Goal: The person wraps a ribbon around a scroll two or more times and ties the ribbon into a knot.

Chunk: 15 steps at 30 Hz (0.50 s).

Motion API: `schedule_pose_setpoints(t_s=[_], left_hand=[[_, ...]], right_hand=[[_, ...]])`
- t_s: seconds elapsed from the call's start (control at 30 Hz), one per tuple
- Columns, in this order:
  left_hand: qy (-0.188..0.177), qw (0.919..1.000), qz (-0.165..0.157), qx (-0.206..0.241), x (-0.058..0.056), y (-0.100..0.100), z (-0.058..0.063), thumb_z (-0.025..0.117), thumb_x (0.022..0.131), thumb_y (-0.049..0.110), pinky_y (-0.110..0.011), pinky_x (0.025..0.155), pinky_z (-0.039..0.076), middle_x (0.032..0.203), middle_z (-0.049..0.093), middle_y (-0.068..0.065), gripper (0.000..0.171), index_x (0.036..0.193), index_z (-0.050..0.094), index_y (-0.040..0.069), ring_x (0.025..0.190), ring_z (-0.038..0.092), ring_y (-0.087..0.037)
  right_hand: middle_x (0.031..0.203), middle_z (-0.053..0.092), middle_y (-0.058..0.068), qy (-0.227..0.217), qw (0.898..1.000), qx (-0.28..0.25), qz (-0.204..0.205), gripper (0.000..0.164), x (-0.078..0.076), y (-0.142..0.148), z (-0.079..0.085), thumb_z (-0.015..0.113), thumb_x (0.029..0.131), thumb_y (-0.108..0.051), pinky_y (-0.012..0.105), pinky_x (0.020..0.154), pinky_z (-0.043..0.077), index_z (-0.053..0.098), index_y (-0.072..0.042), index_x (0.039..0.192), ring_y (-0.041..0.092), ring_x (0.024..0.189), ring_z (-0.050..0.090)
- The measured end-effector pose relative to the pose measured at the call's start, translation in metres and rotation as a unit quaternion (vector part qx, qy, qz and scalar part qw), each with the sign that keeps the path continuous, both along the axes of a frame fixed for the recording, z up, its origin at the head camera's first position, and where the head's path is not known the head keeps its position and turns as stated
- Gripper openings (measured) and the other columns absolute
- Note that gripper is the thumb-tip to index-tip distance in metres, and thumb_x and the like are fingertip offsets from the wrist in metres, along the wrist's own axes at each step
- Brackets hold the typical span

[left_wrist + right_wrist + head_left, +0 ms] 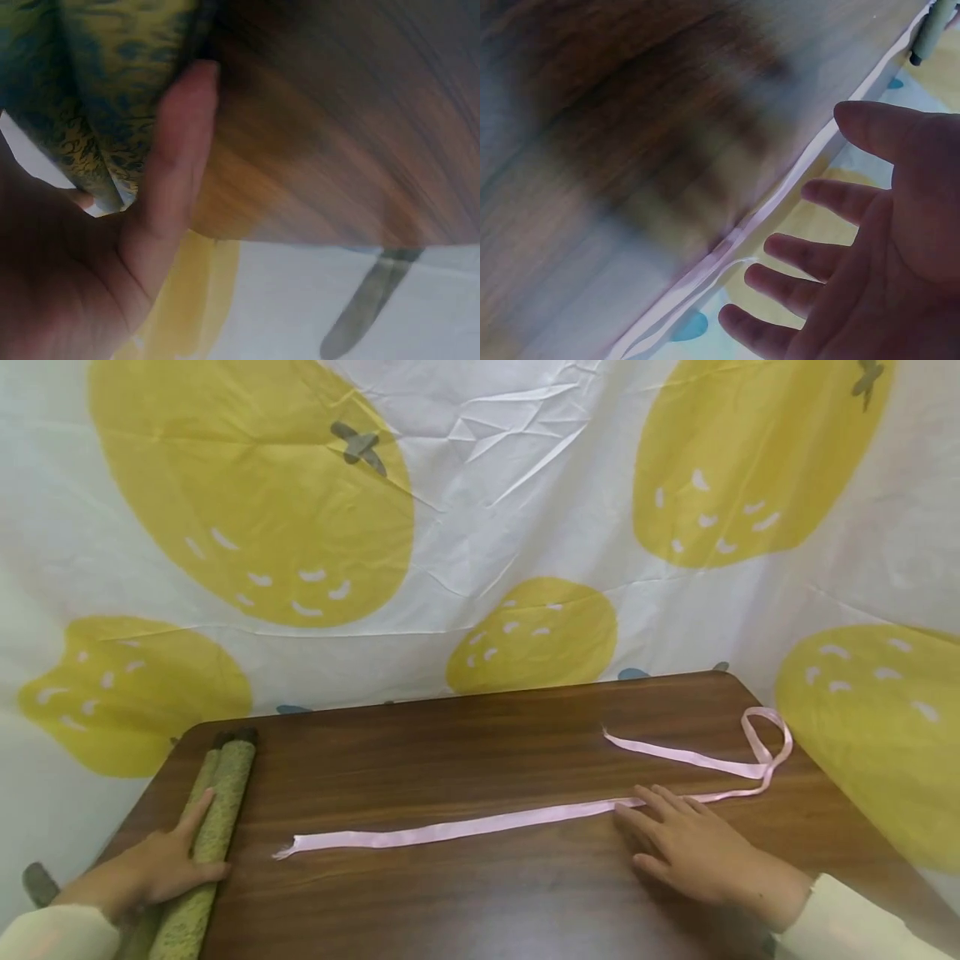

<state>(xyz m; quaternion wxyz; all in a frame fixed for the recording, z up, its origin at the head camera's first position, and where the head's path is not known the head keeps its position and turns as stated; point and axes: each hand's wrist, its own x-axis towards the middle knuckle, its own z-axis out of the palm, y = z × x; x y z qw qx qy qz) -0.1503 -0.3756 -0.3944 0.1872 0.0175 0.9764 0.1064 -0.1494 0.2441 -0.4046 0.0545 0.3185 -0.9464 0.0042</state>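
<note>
A scroll (pixel 225 802) with two rolls side by side, covered in yellow-green patterned cloth with dark knobs at its far end, lies along the table's left side. My left hand (pixel 153 868) grips it, the thumb on its right side; in the left wrist view the patterned cloth (pixel 120 82) shows between thumb and a fingertip. A long pink ribbon (pixel 450 831) stretches across the table, frayed at its left end and looped at the right. Over the ribbon's right part is my right hand (pixel 693 852), fingers spread and palm down, holding nothing.
The brown wooden table (pixel 450 752) has rounded far corners. Behind it and on both sides hangs a white cloth (pixel 510 527) printed with large yellow fruit. The ribbon's loop (pixel 787 739) reaches the table's right edge.
</note>
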Motion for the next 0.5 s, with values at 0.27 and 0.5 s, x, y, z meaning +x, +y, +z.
schedule_pose_setpoints(t_s=[0.27, 0.5], left_hand=[[0.004, 0.9991, 0.027, 0.033, 0.000, 0.032, 0.018, 0.048, 0.088, 0.059, -0.053, 0.057, 0.051, 0.120, 0.040, -0.052, 0.105, 0.145, -0.023, 0.007, 0.068, 0.062, -0.038], [0.037, 0.9981, 0.005, 0.049, 0.004, 0.092, 0.031, 0.050, 0.084, 0.063, -0.053, 0.056, 0.050, 0.120, 0.043, -0.050, 0.103, 0.149, -0.016, 0.017, 0.078, 0.060, -0.045]], right_hand=[[0.132, 0.050, 0.023, 0.028, 0.999, -0.033, 0.006, 0.057, -0.002, 0.000, -0.003, 0.062, 0.086, -0.035, 0.060, 0.097, 0.038, 0.049, -0.010, 0.136, 0.040, 0.122, 0.041], [0.130, 0.052, 0.021, 0.030, 0.999, -0.043, 0.011, 0.057, 0.000, -0.002, -0.003, 0.063, 0.085, -0.034, 0.059, 0.096, 0.039, 0.050, -0.011, 0.135, 0.040, 0.121, 0.042]])
